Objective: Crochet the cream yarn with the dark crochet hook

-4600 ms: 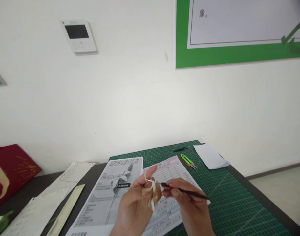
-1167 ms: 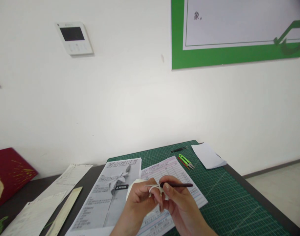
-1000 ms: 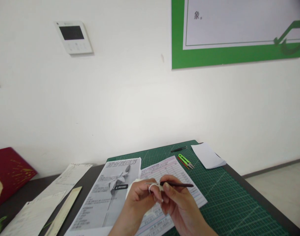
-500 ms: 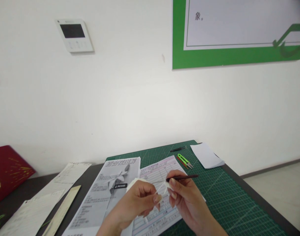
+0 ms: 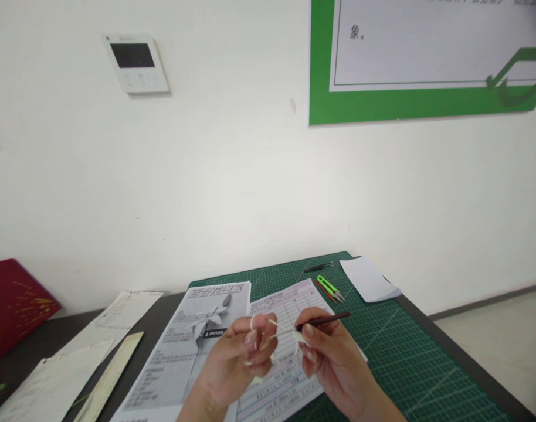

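Observation:
My right hand (image 5: 327, 351) is closed round a dark brown crochet hook (image 5: 332, 319), whose handle points right. Beneath the hook, the same fingers pinch a small white piece of yarn work (image 5: 299, 339). White yarn (image 5: 273, 322) runs from there to my left hand (image 5: 244, 357), where it loops over a raised finger. The left fingers are curled around the yarn, and a bit of white shows below them. Under both hands lie a printed sheet with a flower picture (image 5: 180, 346) and a pink-edged written form (image 5: 289, 302).
Green-handled thread snips (image 5: 329, 287), a dark pen-like tool (image 5: 317, 267) and white paper (image 5: 369, 280) lie on the green cutting mat (image 5: 426, 363). To the left are a ruler-like strip (image 5: 112, 375), handwritten sheets (image 5: 92, 334) and a red board (image 5: 17, 305). A white wall stands behind.
My left hand has turned, lifting a finger with the yarn looped over it. The hook in my right hand has tilted slightly, and the yarn still links both hands.

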`<control>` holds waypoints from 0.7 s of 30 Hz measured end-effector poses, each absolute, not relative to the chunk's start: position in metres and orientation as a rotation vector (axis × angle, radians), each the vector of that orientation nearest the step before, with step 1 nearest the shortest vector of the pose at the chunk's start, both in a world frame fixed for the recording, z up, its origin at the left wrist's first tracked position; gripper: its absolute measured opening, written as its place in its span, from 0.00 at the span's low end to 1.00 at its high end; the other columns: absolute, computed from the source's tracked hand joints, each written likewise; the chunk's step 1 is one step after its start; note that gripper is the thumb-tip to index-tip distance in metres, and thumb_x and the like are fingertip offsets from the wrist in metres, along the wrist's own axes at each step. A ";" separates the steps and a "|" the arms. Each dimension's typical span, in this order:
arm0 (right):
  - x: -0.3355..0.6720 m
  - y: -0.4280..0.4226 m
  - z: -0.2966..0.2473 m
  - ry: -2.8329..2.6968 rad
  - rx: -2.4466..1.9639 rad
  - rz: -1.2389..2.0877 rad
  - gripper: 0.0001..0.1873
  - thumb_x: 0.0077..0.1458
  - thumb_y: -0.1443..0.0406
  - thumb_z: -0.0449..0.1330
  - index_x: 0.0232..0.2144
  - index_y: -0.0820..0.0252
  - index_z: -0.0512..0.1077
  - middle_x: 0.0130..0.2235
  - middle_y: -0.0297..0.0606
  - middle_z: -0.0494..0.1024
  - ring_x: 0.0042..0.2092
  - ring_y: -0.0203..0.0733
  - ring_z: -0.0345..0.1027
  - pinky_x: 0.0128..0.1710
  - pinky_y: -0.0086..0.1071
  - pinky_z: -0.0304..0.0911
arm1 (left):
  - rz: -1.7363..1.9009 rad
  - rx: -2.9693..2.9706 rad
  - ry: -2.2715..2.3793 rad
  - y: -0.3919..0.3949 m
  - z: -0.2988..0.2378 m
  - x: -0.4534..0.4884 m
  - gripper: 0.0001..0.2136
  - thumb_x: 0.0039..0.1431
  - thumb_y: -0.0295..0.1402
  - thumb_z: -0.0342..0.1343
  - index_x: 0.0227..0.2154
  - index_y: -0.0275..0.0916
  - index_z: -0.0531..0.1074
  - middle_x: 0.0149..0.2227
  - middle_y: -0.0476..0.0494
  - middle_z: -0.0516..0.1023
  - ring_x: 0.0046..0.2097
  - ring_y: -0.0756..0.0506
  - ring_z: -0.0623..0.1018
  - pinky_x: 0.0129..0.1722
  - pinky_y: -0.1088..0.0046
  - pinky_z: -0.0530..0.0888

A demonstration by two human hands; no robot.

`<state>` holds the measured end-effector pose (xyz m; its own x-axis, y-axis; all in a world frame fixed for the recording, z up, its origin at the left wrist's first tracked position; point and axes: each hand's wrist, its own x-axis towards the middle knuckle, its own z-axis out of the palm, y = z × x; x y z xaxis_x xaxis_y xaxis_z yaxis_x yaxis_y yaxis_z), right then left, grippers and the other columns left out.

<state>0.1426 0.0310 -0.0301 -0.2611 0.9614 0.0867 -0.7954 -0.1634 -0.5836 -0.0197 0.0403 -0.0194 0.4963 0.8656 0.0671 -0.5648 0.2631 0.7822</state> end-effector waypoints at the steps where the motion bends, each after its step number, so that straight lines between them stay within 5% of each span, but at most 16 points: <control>1: 0.142 0.031 -0.029 -0.637 -0.361 1.727 0.08 0.40 0.67 0.70 0.27 0.63 0.77 0.16 0.27 0.69 0.16 0.25 0.59 0.14 0.20 0.66 | 0.995 0.861 0.449 0.039 -0.019 -0.018 0.12 0.48 0.34 0.61 0.38 0.47 0.77 0.26 0.53 0.59 0.20 0.58 0.54 0.17 0.82 0.53; 6: 0.142 0.030 -0.026 -0.702 -0.415 1.612 0.07 0.39 0.68 0.70 0.26 0.63 0.77 0.18 0.29 0.72 0.16 0.26 0.60 0.14 0.21 0.66 | 1.013 1.223 0.682 0.032 -0.021 -0.006 0.32 0.47 0.33 0.63 0.56 0.55 0.60 0.31 0.52 0.63 0.21 0.57 0.55 0.17 0.78 0.49; 10: 0.143 0.030 -0.026 -0.738 -0.459 1.592 0.07 0.39 0.68 0.70 0.26 0.62 0.77 0.19 0.30 0.74 0.16 0.26 0.61 0.14 0.21 0.66 | 1.025 1.553 0.835 0.028 -0.024 -0.007 0.35 0.52 0.32 0.59 0.61 0.50 0.50 0.21 0.57 0.54 0.21 0.53 0.53 0.19 0.76 0.51; 17: 0.146 0.029 -0.028 -0.792 -0.489 1.602 0.07 0.40 0.67 0.69 0.26 0.62 0.77 0.18 0.28 0.71 0.15 0.26 0.59 0.13 0.21 0.63 | 1.102 1.590 0.878 0.026 -0.022 -0.005 0.30 0.53 0.34 0.58 0.59 0.50 0.57 0.31 0.47 0.68 0.25 0.52 0.61 0.23 0.76 0.61; 21: 0.145 0.031 -0.029 -0.803 -0.494 1.618 0.07 0.41 0.66 0.70 0.26 0.63 0.77 0.17 0.29 0.71 0.14 0.24 0.56 0.10 0.17 0.57 | 1.074 1.324 0.713 0.027 -0.021 0.003 0.32 0.52 0.37 0.58 0.60 0.48 0.55 0.29 0.48 0.70 0.27 0.50 0.67 0.27 0.72 0.66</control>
